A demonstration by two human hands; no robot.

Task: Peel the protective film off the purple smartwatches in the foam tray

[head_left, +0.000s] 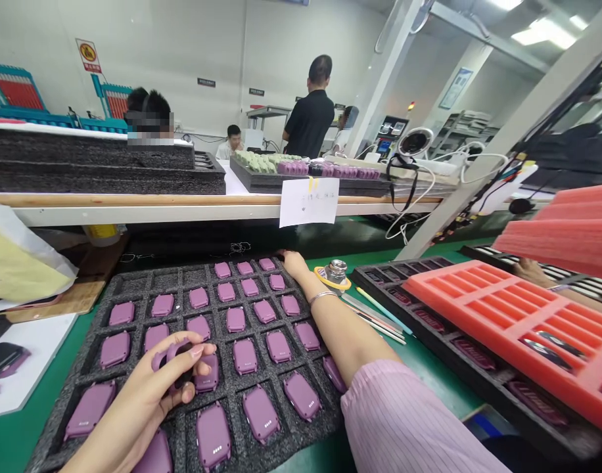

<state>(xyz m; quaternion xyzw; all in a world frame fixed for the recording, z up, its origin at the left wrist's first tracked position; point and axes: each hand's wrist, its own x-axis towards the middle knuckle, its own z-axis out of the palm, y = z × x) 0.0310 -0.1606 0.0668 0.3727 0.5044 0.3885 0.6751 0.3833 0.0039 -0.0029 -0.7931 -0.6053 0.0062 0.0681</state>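
A black foam tray [183, 279] lies tilted in front of me, its pockets holding rows of purple watch cases [244, 355]. Over the left part of the tray, my left hand [170, 378] is closed on a purple watch part [162, 359] with a dark inner side; the fingers cover much of it. My right hand [295, 264] reaches along the tray's right side and grips its far right corner, the fingertips partly hidden. Several pockets at the far left of the tray hold nothing.
Right of the tray are a metal-topped bottle [337, 270], thin sticks and tools [374, 318], and a red foam tray [498, 295] stacked on a black one. A shelf [207, 213] with more trays crosses ahead. A co-worker's hand [530, 270] shows at right.
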